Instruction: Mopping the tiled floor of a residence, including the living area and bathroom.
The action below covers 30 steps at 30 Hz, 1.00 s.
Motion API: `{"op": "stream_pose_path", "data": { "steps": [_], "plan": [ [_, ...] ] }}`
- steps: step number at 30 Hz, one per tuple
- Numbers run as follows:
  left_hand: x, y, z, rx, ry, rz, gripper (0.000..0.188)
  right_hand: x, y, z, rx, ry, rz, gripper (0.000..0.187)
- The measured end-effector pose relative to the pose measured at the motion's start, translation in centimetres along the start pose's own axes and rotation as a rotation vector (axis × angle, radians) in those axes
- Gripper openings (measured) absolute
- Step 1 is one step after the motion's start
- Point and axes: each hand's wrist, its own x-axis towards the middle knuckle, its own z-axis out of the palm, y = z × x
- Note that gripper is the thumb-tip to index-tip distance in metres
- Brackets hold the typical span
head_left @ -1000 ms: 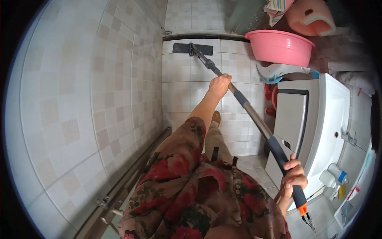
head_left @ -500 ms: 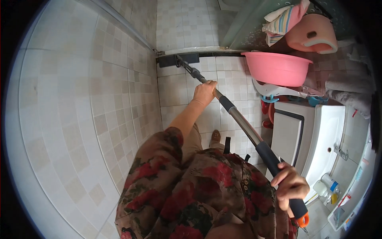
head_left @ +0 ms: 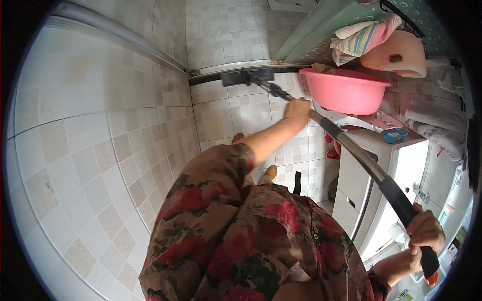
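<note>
A long flat mop (head_left: 364,159) with a steel pole and black grips slants across the view. My left hand (head_left: 297,114) is wrapped round the pole's lower part. Farther back, my right hand (head_left: 426,232) grips the black handle near its top end, where an orange loop (head_left: 432,279) pokes out. The mop's wide dark head (head_left: 233,78) lies on the tiled floor (head_left: 216,120), along the dark strip by the shower threshold. Its underside is hidden.
A pink basin (head_left: 346,93) stands right of the pole, below a peach-coloured plastic seat or tub (head_left: 399,55) and a striped towel (head_left: 362,42). A white cabinet with sink (head_left: 401,170) flanks my right side. The tiled wall (head_left: 135,150) rises at left. My shoes (head_left: 270,173) show on the floor.
The mop head has slid to the right along the threshold strip. Both my hands have shifted right with the pole, still gripping it.
</note>
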Motion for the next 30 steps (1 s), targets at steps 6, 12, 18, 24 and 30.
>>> {"op": "stream_pose_path", "data": {
  "steps": [6,12,18,24,30],
  "plan": [
    [5.2,5.2,4.5,0.074,-0.051,0.104,0.011,-3.6,8.7,-10.2,0.147,0.297,0.162,0.028],
    [4.1,4.0,0.6,0.077,-0.127,0.165,0.011,-5.8,9.9,-11.2,0.449,0.347,0.032,0.036],
    [1.9,0.6,-2.7,0.155,-0.155,0.153,0.012,-1.7,7.7,-5.9,0.364,0.227,-0.065,0.035],
    [-2.6,-6.1,-8.1,0.246,-0.132,0.046,0.01,2.3,5.2,2.3,0.369,0.062,-0.13,0.027],
    [-6.0,-7.5,-9.8,0.217,-0.061,-0.002,0.011,4.4,0.3,7.1,0.43,-0.231,-0.241,0.024]
  ]
}}
